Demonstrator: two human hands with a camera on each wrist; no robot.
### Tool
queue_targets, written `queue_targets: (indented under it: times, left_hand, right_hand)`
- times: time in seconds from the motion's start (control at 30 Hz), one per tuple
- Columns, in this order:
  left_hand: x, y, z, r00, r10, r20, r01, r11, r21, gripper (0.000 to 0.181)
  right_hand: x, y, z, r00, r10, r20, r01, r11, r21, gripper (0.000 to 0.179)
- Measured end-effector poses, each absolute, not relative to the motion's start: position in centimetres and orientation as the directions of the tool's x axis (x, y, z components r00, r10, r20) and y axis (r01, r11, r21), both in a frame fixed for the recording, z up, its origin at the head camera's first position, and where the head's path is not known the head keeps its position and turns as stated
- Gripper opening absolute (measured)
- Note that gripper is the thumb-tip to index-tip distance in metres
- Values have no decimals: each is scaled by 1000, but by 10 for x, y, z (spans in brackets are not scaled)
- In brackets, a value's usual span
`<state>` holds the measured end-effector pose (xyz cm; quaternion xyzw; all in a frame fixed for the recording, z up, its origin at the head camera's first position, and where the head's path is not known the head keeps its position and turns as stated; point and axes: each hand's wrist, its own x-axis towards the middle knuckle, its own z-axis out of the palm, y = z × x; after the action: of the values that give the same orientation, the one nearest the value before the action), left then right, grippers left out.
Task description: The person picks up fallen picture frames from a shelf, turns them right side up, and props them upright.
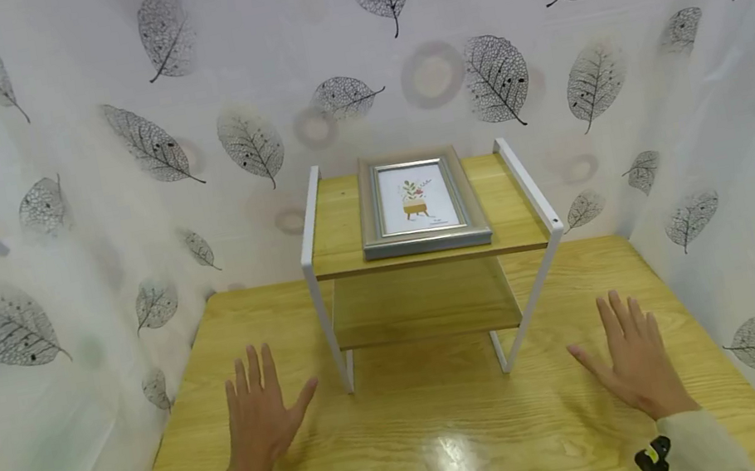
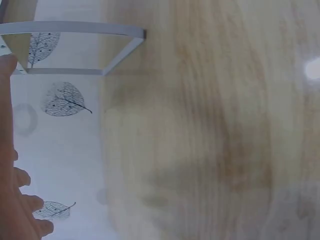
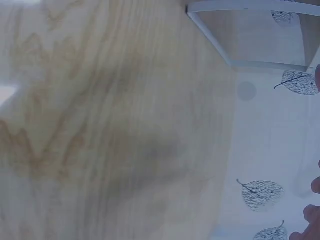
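A picture frame lies flat on the upper board of a small two-tier shelf with white legs. Inside its silver-grey border is a print of a potted plant. My left hand is held over the table to the left of the shelf, fingers straight and thumb spread. On the other side, my right hand hovers with its fingers extended, thumb toward the shelf. Neither hand touches anything. The wrist views show only part of each hand, beside the shelf's white side frame.
The shelf stands toward the back of a wooden table. Its lower board sits below the upper one. A pale curtain with dark leaf prints hangs behind and along both sides of the table.
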<state>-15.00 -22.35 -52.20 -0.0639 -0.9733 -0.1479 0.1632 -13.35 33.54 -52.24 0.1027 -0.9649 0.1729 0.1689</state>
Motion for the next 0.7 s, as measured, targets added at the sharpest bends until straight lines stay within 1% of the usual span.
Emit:
queue_targets:
  times: [0.17, 0.3, 0.53, 0.7]
  left_hand:
    - [-153, -221, -502, -937, 85, 338, 186, 942, 280, 99]
    - [-157, -219, -481, -933, 95, 347, 208, 930, 304, 98]
    - [-165, -217, -430, -946, 92, 310, 229, 868, 441, 95]
    - [-171, -214, -387, -928, 97, 360, 276, 826, 491, 86]
  right_hand:
    - [-142, 336, -504, -896, -159, 415, -296, 910, -292, 86]
    - [-146, 334, -480, -900, -151, 408, -303, 890, -339, 82]
    - [-159, 327, -425, -880, -152, 449, -352, 844, -405, 72]
    - [-171, 317, -383, -868, -138, 477, -375, 812, -447, 65]
